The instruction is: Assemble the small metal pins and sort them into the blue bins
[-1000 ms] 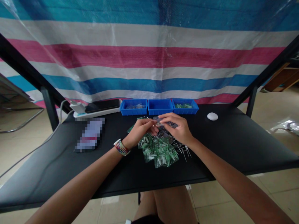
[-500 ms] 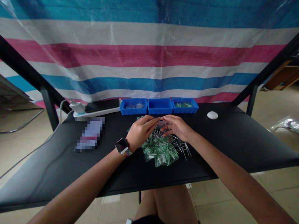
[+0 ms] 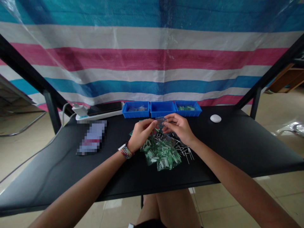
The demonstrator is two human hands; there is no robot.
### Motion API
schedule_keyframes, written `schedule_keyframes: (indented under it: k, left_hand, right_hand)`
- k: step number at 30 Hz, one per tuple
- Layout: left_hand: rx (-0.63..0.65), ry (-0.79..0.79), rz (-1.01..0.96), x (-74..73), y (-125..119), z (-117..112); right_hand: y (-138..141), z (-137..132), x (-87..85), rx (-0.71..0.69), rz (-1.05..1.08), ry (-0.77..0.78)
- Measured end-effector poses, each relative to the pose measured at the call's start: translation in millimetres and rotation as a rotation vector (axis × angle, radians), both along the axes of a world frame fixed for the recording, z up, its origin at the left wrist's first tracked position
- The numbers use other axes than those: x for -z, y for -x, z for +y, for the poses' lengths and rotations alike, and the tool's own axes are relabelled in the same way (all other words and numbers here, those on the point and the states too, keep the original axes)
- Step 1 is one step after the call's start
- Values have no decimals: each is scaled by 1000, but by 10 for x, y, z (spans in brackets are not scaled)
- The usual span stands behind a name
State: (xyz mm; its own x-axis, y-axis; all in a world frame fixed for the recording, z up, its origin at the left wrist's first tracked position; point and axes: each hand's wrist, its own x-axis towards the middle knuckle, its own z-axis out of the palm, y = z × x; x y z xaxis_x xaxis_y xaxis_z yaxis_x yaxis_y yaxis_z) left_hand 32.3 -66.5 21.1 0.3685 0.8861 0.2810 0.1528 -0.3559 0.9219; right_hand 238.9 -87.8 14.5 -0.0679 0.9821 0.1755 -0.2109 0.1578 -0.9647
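Note:
A small clear plastic bag (image 3: 160, 121) is stretched between my two hands above the pile. My left hand (image 3: 142, 132) pinches its left edge between thumb and fingers. The fingers of my right hand (image 3: 178, 127) are closed on its right side. Below them lies a heap of small green-tinted plastic bags (image 3: 162, 153) with pale rod-like pieces inside. Loose thin metal pins (image 3: 186, 150) are scattered at the heap's right side, partly under my right hand. What the clear bag contains, if anything, I cannot make out.
Three blue bins stand along the back: the left bin (image 3: 135, 113) holds clear bags, the middle bin (image 3: 162, 111) shows bare walls, the right bin (image 3: 188, 111) holds green bags. A power strip (image 3: 101, 116), a black phone (image 3: 104, 108), a blurred-out item (image 3: 92, 137) and a white mouse (image 3: 215, 118) lie about.
My left hand has rolled, turning the watch face out of sight. My right fingers have closed in on the clear bag, which now shows plainly between both hands.

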Motion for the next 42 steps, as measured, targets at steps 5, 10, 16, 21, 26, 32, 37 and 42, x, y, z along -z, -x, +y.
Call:
schedule_keyframes:
  k: [5,10,16,21,26,32,37,42]
  left_hand:
    - [-30,53,-166,-23,3,82]
    - [-277,137,-388,2,127,331]
    - [-446,260,-532,-36,296,554]
    - [-341,328,-523,-45,373,573]
    - [-240,322,-348,11,386,548]
    - [-182,199,-158,139,333,551]
    - [-147,-159,286,158,284,449]
    - [-141,-402,662,109,219,309]
  right_hand:
    - [-126,73,-33,60,-58,-62]
    - [-401,170,-76,223,-414,-159]
    - [-481,108,-132,215,-938,-346]
    - [-440,72,-86,181,-1199,-283]
    - [-441,116,24,148,-1280,-299]
    - [-445,164,98,109,-1267,-384]
    - [-395,118,15,261,-1074,-527]
    - [-385,214,-70,496,-886,-677]
